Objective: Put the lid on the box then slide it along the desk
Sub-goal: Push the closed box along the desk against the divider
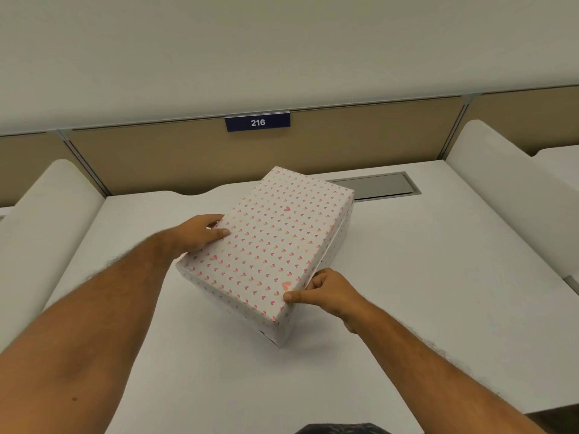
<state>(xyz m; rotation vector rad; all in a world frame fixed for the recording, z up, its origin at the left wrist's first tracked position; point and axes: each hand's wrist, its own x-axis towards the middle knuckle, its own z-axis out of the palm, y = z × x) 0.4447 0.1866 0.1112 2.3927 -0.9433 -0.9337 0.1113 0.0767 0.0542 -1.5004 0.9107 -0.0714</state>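
A white lid printed with small pink hearts covers the matching box, which lies at an angle on the white desk. Only a strip of the box's right wall shows below the lid's rim. My left hand grips the lid's left long edge, thumb on top. My right hand pinches the lid's near right corner, thumb on top and fingers on the side. The near end of the box seems slightly raised off the desk.
A grey cable hatch is set in the desk behind the box. A tan partition carries a blue sign reading 216. White curved dividers bound the desk on the left and right.
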